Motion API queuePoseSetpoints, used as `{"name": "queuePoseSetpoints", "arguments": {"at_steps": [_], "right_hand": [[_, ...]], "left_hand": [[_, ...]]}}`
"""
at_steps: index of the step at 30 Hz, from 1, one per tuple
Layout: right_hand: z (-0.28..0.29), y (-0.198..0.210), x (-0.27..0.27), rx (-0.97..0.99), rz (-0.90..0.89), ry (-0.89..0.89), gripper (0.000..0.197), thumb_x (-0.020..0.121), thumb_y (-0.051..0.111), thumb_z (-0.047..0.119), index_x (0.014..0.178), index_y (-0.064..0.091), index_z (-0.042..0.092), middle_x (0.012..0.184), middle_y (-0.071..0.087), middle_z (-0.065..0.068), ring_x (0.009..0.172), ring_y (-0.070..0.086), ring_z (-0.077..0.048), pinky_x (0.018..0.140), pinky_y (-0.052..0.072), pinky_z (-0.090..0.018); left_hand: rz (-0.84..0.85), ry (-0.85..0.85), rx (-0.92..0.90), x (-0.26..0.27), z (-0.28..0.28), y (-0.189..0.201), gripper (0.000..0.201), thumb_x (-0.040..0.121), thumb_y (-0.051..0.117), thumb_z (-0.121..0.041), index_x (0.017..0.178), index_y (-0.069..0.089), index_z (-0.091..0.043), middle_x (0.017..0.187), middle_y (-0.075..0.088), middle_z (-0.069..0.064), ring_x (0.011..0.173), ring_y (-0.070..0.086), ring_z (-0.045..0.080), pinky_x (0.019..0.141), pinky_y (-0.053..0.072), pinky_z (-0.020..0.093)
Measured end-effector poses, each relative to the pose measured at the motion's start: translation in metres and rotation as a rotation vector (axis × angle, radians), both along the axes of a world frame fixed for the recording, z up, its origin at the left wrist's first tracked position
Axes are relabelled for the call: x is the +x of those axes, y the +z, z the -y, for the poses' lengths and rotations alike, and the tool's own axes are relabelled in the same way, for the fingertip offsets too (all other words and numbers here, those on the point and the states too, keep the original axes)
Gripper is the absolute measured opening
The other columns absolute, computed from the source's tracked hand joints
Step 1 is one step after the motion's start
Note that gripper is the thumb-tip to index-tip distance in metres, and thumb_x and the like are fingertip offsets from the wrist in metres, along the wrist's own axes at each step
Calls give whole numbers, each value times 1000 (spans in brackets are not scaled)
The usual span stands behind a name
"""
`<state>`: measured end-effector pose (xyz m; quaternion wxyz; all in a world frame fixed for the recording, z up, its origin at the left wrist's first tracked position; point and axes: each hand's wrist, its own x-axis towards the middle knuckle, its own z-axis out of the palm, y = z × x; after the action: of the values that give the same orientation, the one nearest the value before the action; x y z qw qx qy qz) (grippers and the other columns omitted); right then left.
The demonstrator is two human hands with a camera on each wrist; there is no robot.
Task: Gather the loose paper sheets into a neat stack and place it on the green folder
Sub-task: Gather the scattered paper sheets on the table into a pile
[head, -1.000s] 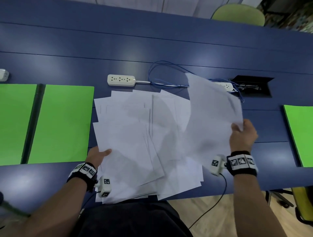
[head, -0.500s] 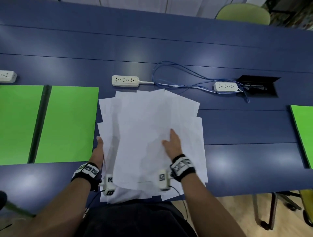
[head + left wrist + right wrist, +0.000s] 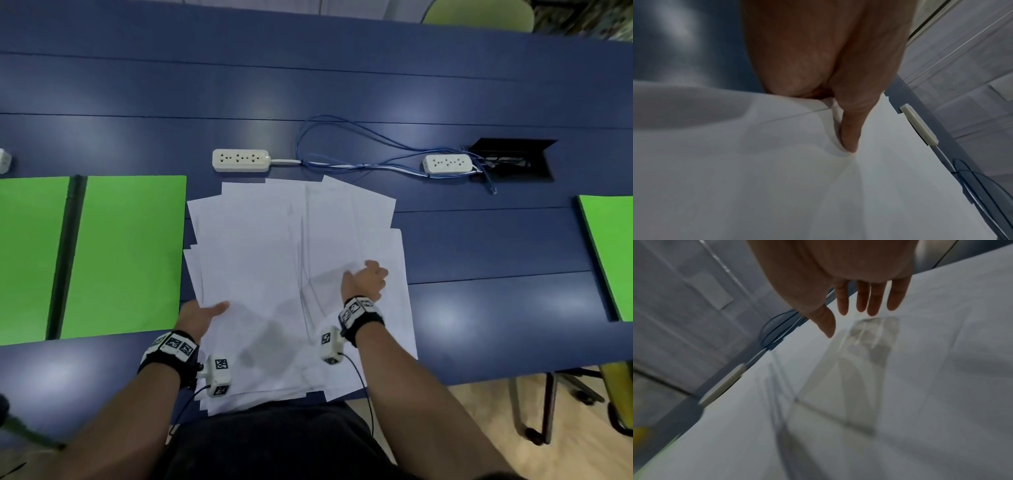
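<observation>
Several white paper sheets [image 3: 274,260] lie fanned in a loose, uneven pile on the blue table [image 3: 342,68], some hanging over its near edge. My left hand [image 3: 202,313] holds the pile's left edge: the thumb [image 3: 849,129] lies on top of the paper [image 3: 777,178], and the fingers are hidden under it. My right hand [image 3: 366,279] hovers over the right part of the pile, fingers [image 3: 873,305] straight and spread above the sheets [image 3: 900,386], holding nothing. An open green folder [image 3: 126,253] lies just left of the pile.
Two white power strips [image 3: 240,160] [image 3: 447,163] and a blue cable [image 3: 359,150] lie behind the pile, beside a black cable box [image 3: 513,157]. Another green folder [image 3: 609,253] sits at the far right. A green chair [image 3: 479,13] stands behind the table.
My right hand laid the sheet it held raised at the right onto the pile, then shifted back right over it. My left hand stayed at the left edge.
</observation>
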<state>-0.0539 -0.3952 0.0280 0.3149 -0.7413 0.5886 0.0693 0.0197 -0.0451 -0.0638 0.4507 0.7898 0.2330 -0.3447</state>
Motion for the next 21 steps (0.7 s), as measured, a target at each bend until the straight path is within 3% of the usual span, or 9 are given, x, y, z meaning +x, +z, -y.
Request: {"name": "queuePoseSetpoints", "arguments": {"at_steps": [2, 5, 8, 10, 14, 16, 19, 21], "right_hand": [[18, -2, 3, 88, 26, -77, 62, 86, 73, 26, 137, 41, 16, 139, 44, -9, 123, 52, -35, 100, 45, -51], [29, -2, 5, 159, 29, 20, 56, 87, 68, 39, 134, 46, 18, 129, 61, -4, 117, 59, -32, 108, 37, -45], [35, -3, 4, 167, -10, 139, 54, 94, 62, 37, 141, 51, 14, 142, 56, -7, 128, 54, -29, 106, 42, -37], [40, -2, -2, 146, -104, 218, 53, 94, 62, 31, 141, 52, 9, 145, 53, -9, 132, 52, -30, 102, 45, -34], [61, 5, -44, 87, -269, 279, 38, 93, 61, 22, 126, 59, 2, 130, 63, -15, 121, 58, -33, 89, 48, -32], [68, 4, -72, 56, -318, 286, 37, 91, 60, 19, 124, 59, 1, 130, 60, -16, 119, 58, -34, 91, 48, -34], [65, -1, -95, 5, -190, 240, 50, 87, 66, 20, 131, 50, 3, 135, 46, -15, 120, 54, -37, 98, 48, -40], [57, 0, -96, 34, -67, 156, 63, 85, 73, 24, 138, 43, 6, 138, 44, -12, 117, 57, -36, 95, 48, -38]], "left_hand": [[-5, 8, -7, 1, 2, 6, 81, 61, 92, -50, 118, 66, 1, 113, 72, 17, 103, 68, 38, 95, 54, 55], [-1, 5, 0, 0, 2, 8, 87, 54, 93, -57, 116, 67, -1, 111, 73, 15, 102, 69, 37, 93, 55, 54], [17, -1, -23, 0, 9, 20, 60, 70, 91, -38, 112, 70, 1, 109, 74, 18, 100, 70, 37, 94, 55, 55], [34, 10, -22, -1, 14, 28, 54, 76, 88, -30, 114, 69, 3, 110, 73, 19, 102, 69, 38, 95, 54, 53], [30, 37, -49, -2, 18, 34, 51, 78, 87, -27, 115, 67, 2, 111, 72, 15, 102, 67, 35, 98, 52, 52], [26, 40, -48, -3, 15, 32, 52, 76, 88, -29, 115, 69, 0, 112, 73, 14, 103, 68, 35, 98, 52, 53], [18, 32, -40, -2, 9, 21, 63, 66, 91, -43, 112, 70, -6, 109, 75, 12, 101, 69, 36, 96, 53, 56], [19, 29, -41, -2, 10, 21, 63, 66, 91, -43, 113, 70, -7, 111, 75, 12, 102, 69, 36, 96, 53, 57]]}}
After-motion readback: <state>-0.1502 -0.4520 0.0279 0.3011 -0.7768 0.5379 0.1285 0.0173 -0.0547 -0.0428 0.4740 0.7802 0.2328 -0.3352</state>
